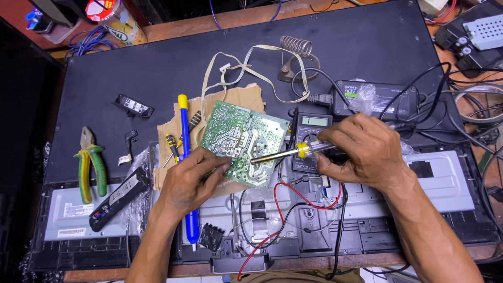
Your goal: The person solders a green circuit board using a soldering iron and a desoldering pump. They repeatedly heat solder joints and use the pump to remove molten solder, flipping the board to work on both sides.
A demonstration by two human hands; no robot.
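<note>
Nearest me, red and black wires (pixel 285 209) loop over the grey metal back panel (pixel 445 183) of a flat appliance lying along the counter's (pixel 173 29) front edge. My left hand (pixel 191 181) pinches the lower left edge of a green circuit board (pixel 243 141), fingers curled tight on it, the board tilted up with its silvery solder traces facing me. My right hand (pixel 361 147) is closed around a soldering iron (pixel 285 153) with a yellow collar and clear handle; its brassy shaft runs left and the tip touches the board's lower middle. A blue and yellow desoldering pump (pixel 186 157) lies just left of the board, passing under my left hand, beside small striped screwdrivers (pixel 171 142) on torn brown cardboard (pixel 246 97). Further left, green-handled pliers (pixel 90 165) sit well apart on open matte black surface. Behind the iron sits a dark multimeter (pixel 312 126), then a black power adapter (pixel 374 97), with a coiled wire iron stand (pixel 296 47) beyond. The right side is crowded with black cables (pixel 461 123).
</note>
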